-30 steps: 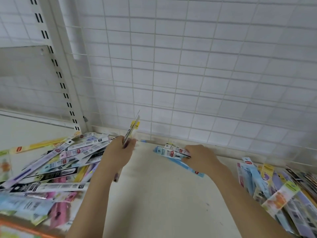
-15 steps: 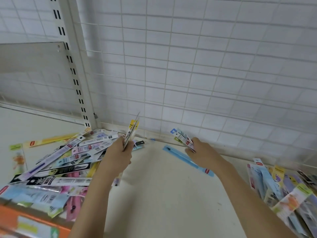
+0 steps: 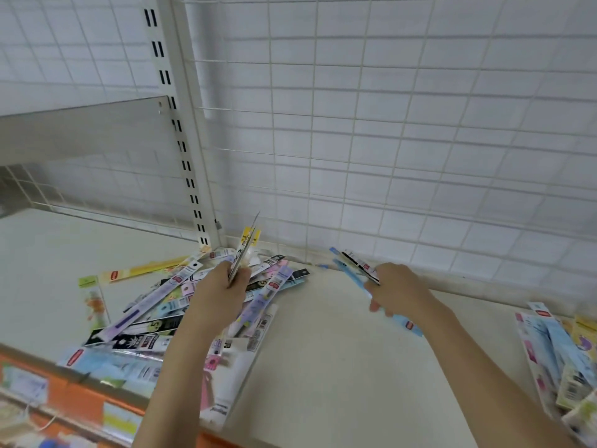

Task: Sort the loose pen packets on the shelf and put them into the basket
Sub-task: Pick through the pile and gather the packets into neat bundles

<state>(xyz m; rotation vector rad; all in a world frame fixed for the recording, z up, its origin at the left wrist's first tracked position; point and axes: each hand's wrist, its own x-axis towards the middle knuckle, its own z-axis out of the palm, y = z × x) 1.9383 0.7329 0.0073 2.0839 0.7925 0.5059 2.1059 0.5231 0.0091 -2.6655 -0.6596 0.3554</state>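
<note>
On the cream-white flat shelf board point(image 3: 329, 350), head view, contents as follows.

Left hand point(image 3: 223, 295): fingers curled closed around a thin upright sheaf of narrow pen packets with yellow header cards point(image 3: 246, 245), edge-on to the camera, tips pointing up toward the back grid. The hand hangs over the left heap.

Right hand point(image 3: 395, 292): closed on a few long light-blue pen packets with red brand tags point(image 3: 358, 266); their far ends fan out up-left of the knuckles, and one blue packet runs under the hand to end near the wrist. The lower fingers hang partly loose.

Left heap: a loose criss-crossed pile of flat pen packets in lilac, black, pale blue and pink point(image 3: 155, 315), spread from the back corner to the front lip of the shelf, some overhanging the edge.

Right heap: a smaller stack of pastel pen packets point(image 3: 555, 350), at the right border, well apart from both hands.

Backing: white wire grid panel point(image 3: 403, 140) over a white wall, with a slotted white metal upright point(image 3: 181, 130) at the corner.

Front edge: orange price rail with paper labels point(image 3: 80, 402), blurred.

No basket is in view.
</note>
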